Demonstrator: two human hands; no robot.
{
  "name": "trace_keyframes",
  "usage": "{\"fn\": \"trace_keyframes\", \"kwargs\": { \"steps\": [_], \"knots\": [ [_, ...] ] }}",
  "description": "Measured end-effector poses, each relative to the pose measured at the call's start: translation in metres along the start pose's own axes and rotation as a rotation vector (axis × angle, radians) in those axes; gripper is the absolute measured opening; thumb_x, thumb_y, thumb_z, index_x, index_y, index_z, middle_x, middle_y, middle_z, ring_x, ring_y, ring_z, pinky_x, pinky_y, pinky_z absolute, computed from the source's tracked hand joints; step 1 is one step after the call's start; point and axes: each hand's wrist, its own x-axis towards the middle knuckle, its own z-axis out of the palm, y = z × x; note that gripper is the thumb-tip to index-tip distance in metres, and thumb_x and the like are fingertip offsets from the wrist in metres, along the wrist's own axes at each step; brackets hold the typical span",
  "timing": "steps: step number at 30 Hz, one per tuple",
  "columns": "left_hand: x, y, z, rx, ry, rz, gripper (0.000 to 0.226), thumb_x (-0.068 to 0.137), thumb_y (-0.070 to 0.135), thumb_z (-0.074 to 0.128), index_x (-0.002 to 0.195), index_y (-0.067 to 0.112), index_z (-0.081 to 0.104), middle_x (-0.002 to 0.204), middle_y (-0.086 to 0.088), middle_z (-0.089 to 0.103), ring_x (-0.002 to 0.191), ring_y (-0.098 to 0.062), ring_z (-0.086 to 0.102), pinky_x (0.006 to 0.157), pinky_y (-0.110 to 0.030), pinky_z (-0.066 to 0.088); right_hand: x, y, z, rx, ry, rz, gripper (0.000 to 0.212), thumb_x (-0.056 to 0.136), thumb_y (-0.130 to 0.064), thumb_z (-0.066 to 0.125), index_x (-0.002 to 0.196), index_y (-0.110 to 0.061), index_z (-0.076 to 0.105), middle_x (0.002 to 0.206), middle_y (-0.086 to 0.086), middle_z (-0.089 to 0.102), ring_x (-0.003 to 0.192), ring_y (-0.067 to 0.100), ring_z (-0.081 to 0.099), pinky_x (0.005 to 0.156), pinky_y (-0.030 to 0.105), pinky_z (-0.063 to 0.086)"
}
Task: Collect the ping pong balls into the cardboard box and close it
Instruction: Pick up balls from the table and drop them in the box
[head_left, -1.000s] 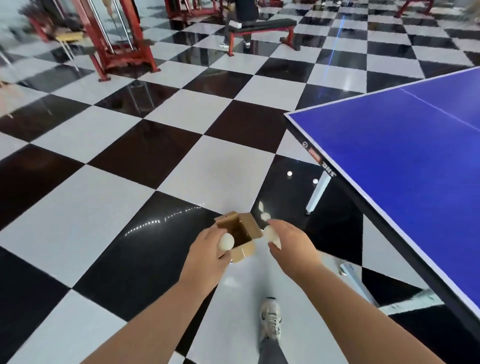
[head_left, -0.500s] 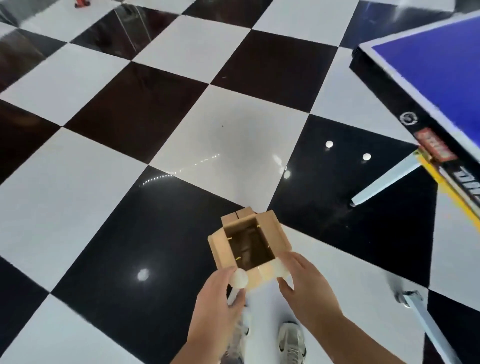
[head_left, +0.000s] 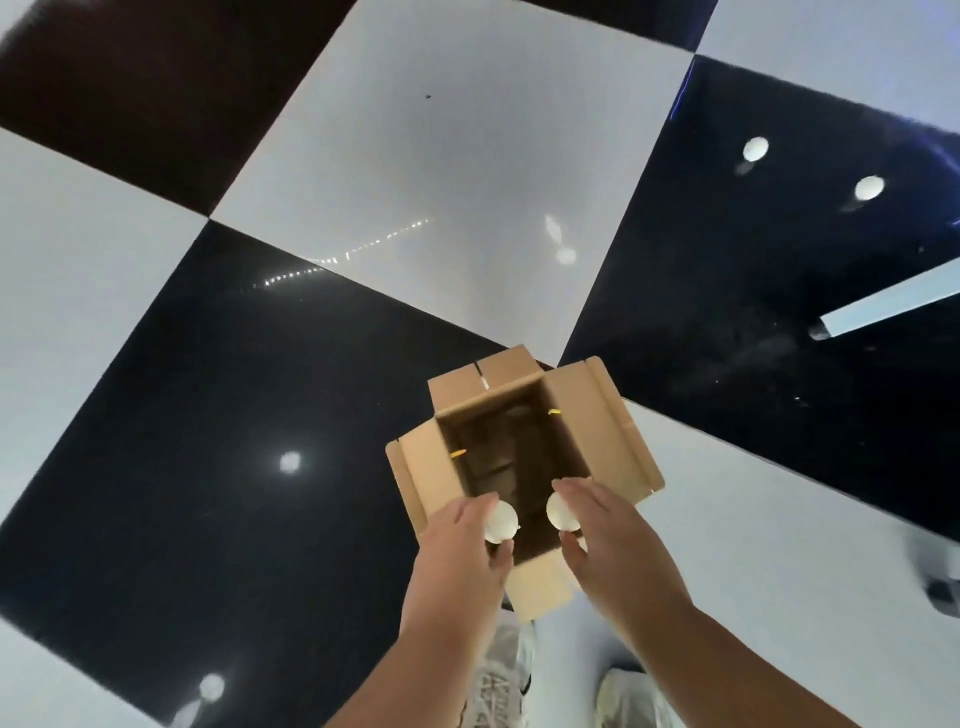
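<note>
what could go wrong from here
The left hand and right hand each hold a ball, left ball and right ball, at the cardboard box's near rim. Released there, they may hit the near flap and bounce away over the glossy floor.
A loose ball and a second loose ball lie far off by the table leg. Closing now would leave them out.
</note>
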Motion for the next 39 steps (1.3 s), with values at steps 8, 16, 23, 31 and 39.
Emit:
{"fn": "trace_keyframes", "kwargs": {
  "steps": [8,16,23,31,39],
  "knots": [
    [0.01,0.001,0.004,-0.005,-0.003,-0.015,0.06,0.09,0.036,0.061,0.143,0.034,0.034,0.144,0.02,0.04,0.132,-0.001,0.036,0.108,-0.021,0.029,0.008,0.007,0.001,0.006,-0.021,0.044,0.053,0.096,-0.03,0.051,0.145,-0.03,0.032,0.15,-0.015,0.034,0.134,0.006,0.037,0.105,0.022,0.034],
    [-0.001,0.019,-0.023,0.116,0.001,0.106,0.069,0.092,0.048,0.053,0.149,0.037,0.017,0.156,0.021,0.013,0.14,-0.002,0.023,0.109,-0.025,0.027,-0.008,-0.009,-0.039,-0.025,0.041,0.029,0.05,0.098,-0.037,0.041,0.146,-0.032,0.028,0.15,-0.016,0.034,0.135,0.004,0.035,0.104,0.021,0.033],
    [-0.034,0.073,-0.091,0.192,0.09,0.278,0.067,0.092,0.052,0.049,0.148,0.038,0.014,0.155,0.021,0.018,0.138,-0.004,0.029,0.101,-0.028,0.04,-0.054,-0.049,-0.119,-0.039,0.164,0.08,0.05,0.098,-0.043,0.027,0.146,-0.029,0.021,0.148,-0.008,0.037,0.13,0.014,0.044,0.101,0.032,0.044],
    [-0.126,0.243,-0.222,0.308,0.214,0.757,0.074,0.092,0.053,0.05,0.15,0.03,0.01,0.159,0.01,0.014,0.144,-0.009,0.014,0.104,-0.028,0.033,-0.183,-0.104,-0.295,0.022,0.473,0.245,0.062,0.095,-0.048,0.036,0.149,-0.029,0.013,0.158,-0.01,0.017,0.144,0.014,0.018,0.111,0.037,0.032],
    [-0.283,0.434,-0.297,0.248,0.341,1.195,0.077,0.088,0.056,0.053,0.15,0.029,0.015,0.157,0.007,0.023,0.144,-0.017,0.02,0.101,-0.039,0.042,-0.404,-0.126,-0.446,-0.01,0.897,0.385,0.071,0.093,-0.055,0.04,0.15,-0.029,0.006,0.159,-0.012,0.011,0.145,0.008,0.008,0.112,0.03,0.018]
  ]
}}
